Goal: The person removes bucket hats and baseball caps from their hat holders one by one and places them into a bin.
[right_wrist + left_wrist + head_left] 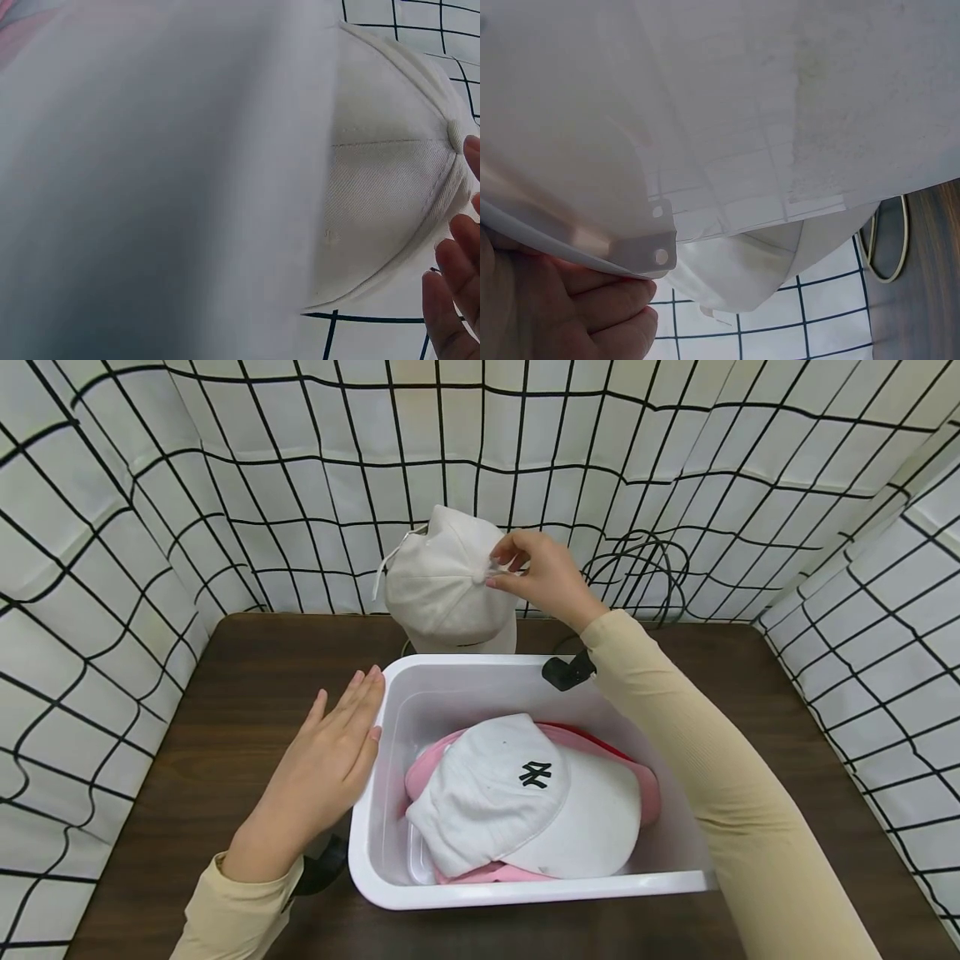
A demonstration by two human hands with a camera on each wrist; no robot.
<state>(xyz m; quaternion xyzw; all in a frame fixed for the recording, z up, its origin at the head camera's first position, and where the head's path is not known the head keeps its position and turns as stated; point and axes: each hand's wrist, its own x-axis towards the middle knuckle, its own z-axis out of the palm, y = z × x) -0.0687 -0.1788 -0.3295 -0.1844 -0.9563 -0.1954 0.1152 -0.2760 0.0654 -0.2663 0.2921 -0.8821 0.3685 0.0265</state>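
A plain off-white cap point(450, 568) stands behind the tub, its crown facing me. With thumb and forefinger, my right hand point(551, 577) pinches at the right side of this crown; in the right wrist view its fingers point(457, 255) are at the crown's edge. My left hand point(330, 760) rests with straight fingers against the left rim of a white plastic tub point(465, 662). Inside the tub lies a white cap with a black emblem point(502, 793), on top of a pink cap point(648, 793). A red edge point(592, 739) shows behind them.
Black wire grid panels point(480, 460) with white sheeting behind them enclose the dark wooden table point(225, 693) at the back and sides. A coiled black cable point(652, 572) hangs at the back right. My right sleeve point(720, 777) crosses the tub's right side.
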